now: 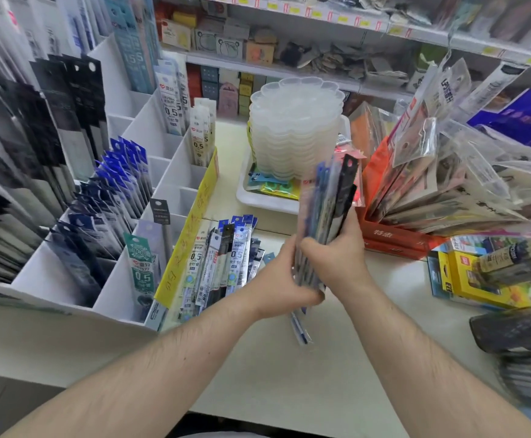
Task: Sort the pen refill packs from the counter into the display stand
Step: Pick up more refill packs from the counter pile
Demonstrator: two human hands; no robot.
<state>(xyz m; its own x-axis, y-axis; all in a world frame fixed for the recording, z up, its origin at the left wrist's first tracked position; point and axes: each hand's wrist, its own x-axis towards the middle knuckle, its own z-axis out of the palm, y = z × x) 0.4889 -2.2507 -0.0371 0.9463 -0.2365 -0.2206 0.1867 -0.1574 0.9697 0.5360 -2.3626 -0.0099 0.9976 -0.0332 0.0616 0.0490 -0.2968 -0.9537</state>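
Observation:
Both my hands hold one upright bundle of pen refill packs (327, 197) above the counter. My left hand (277, 279) grips its lower end and my right hand (333, 251) wraps its middle. One blue refill (300, 330) sticks out below the bundle. A loose pile of refill packs (223, 257) lies on the counter left of my hands. It leans against the white display stand (169, 172), whose compartments hold black, blue and green packs.
A stack of clear plastic lids (295, 128) sits in a white tray (258, 197) behind my hands. An orange box of bagged goods (397, 245) stands to the right, with yellow boxes (466, 279) and dark packs (517, 330) nearer. Shelves run along the back.

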